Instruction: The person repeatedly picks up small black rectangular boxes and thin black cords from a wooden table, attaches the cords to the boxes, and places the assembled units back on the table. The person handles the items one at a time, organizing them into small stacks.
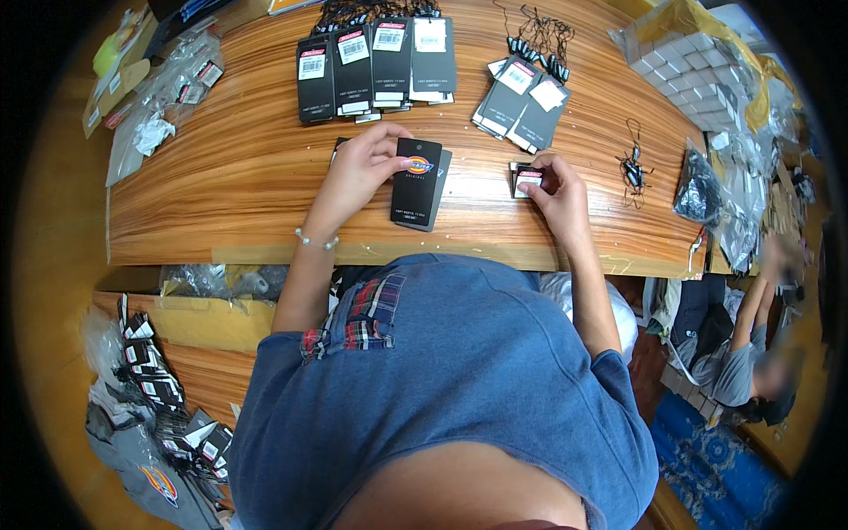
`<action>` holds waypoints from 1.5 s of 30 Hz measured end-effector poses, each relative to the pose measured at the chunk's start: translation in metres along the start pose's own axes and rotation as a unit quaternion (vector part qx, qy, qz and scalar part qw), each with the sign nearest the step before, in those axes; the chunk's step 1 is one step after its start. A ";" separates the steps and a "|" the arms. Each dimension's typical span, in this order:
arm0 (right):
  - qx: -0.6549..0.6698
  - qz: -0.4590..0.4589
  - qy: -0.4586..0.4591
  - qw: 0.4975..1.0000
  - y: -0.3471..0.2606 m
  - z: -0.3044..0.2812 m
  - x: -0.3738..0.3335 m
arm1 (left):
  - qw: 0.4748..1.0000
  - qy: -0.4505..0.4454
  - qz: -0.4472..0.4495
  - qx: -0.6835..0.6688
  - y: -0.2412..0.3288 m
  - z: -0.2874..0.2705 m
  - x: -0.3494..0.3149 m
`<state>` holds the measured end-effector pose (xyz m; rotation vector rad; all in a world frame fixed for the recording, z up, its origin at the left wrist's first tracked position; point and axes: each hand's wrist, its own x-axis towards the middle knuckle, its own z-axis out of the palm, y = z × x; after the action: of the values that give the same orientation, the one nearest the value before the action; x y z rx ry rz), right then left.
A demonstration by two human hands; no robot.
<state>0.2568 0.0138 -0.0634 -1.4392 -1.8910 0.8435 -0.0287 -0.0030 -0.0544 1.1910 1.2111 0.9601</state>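
Blue shirt [459,371] closest below, with a plaid pocket patch, pressed up to the near edge of the wooden table [221,194]. Left hand [358,168] on the table just left of centre, beaded bracelet [315,240] at the wrist, fingers pinching the left edge of a black tag [417,181]. Tag lying near the middle of the table, on top of a second dark card peeking out at its right and lower edges. Right hand [556,190] well apart to the right, fingers curled round a small stack of labels [527,179], black with a white and red face, held against the tabletop. Behind the hands, a row of tags [375,66] fanned out with white stickers on top. To the right of that, a smaller pile of tags [521,97] with a tangle of black strings [539,40] above. One loose string [633,168] right of the right hand. Clear bags [168,88] at the far left corner. White boxes [689,62] in plastic at the far right. Below the table at left, more tags [150,362] heaped on a carton. Another person [742,353] seated low at right.
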 end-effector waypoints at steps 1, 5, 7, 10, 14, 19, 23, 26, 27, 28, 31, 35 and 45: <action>0.028 0.044 -0.003 0.999 0.007 0.001 -0.001 | 1.000 -0.004 -0.013 -0.002 0.000 0.000 -0.001; 0.203 0.098 0.021 0.974 0.003 0.002 -0.006 | 0.999 -0.012 -0.036 -0.006 0.003 0.003 -0.003; 0.252 0.101 -0.003 0.962 -0.015 0.004 -0.010 | 1.000 0.000 -0.018 -0.001 0.008 0.014 -0.005; 0.298 0.091 -0.027 0.950 -0.052 0.017 -0.017 | 0.999 -0.026 0.018 -0.026 0.015 0.033 -0.003; 0.165 -0.037 0.037 0.985 -0.058 0.039 -0.011 | 0.999 -0.009 0.039 -0.033 0.013 0.052 -0.011; 0.197 0.037 0.063 0.978 -0.045 0.008 -0.023 | 0.996 0.029 0.056 -0.069 0.006 0.056 -0.021; 0.048 0.063 0.271 0.959 0.051 -0.061 -0.022 | 0.995 0.016 0.033 -0.097 0.009 0.054 -0.024; -0.162 0.056 0.278 0.945 0.076 -0.100 -0.015 | 0.995 0.005 0.035 -0.098 0.009 0.055 -0.022; -0.225 0.048 0.256 0.939 0.089 -0.107 -0.011 | 0.995 0.001 0.034 -0.090 0.012 0.056 -0.022; -0.245 0.061 0.244 0.936 0.100 -0.111 -0.009 | 0.996 -0.003 0.032 -0.082 0.014 0.056 -0.023; -0.260 0.117 0.214 0.934 0.120 -0.114 0.000 | 0.996 -0.007 0.052 -0.076 0.014 0.055 -0.026; -0.249 0.091 0.215 0.940 0.116 -0.130 0.001 | 0.995 0.018 0.051 -0.084 0.004 0.050 -0.033; 0.269 0.049 0.226 0.935 0.048 -0.180 0.011 | 0.991 -0.026 0.040 -0.122 0.006 0.046 -0.037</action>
<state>0.4224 0.0567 0.0097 -1.2482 -1.1379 0.8944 0.0122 -0.0446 -0.0444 1.0684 0.9795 1.0976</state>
